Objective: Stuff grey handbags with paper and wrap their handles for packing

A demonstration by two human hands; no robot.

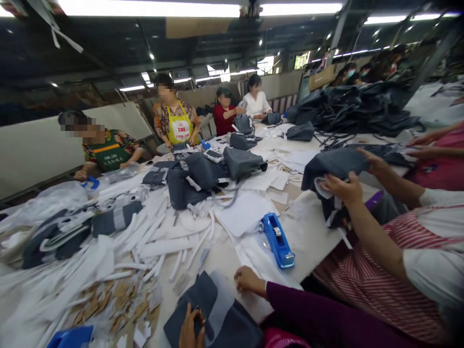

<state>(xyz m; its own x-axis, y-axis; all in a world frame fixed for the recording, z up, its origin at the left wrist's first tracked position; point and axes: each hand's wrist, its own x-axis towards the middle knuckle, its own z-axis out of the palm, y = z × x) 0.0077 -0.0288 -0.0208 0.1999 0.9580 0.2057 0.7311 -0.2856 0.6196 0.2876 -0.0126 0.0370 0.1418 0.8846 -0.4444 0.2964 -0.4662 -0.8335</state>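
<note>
A dark grey bag (232, 321) lies in front of me at the bottom of the view, with a pale translucent strip (222, 302) across its flap. My left hand (190, 328) is on the front of the bag, its fingers curled at a small metal clasp (200, 315). Just beyond the bag's right side, my right hand (250, 280) comes in from a purple sleeve. Its fingers are bent together over white sheeting, and whatever they may hold is hidden. A blue tape dispenser (278, 241) stands up and to the right of this hand.
White strips (155, 246) and brown scraps (119, 295) litter the table on the left. More grey bags (206, 171) stand mid-table. At right, a co-worker's hands (344, 188) hold a grey bag (322, 169). Several people sit or stand across the table. A large bag pile (355, 108) lies behind.
</note>
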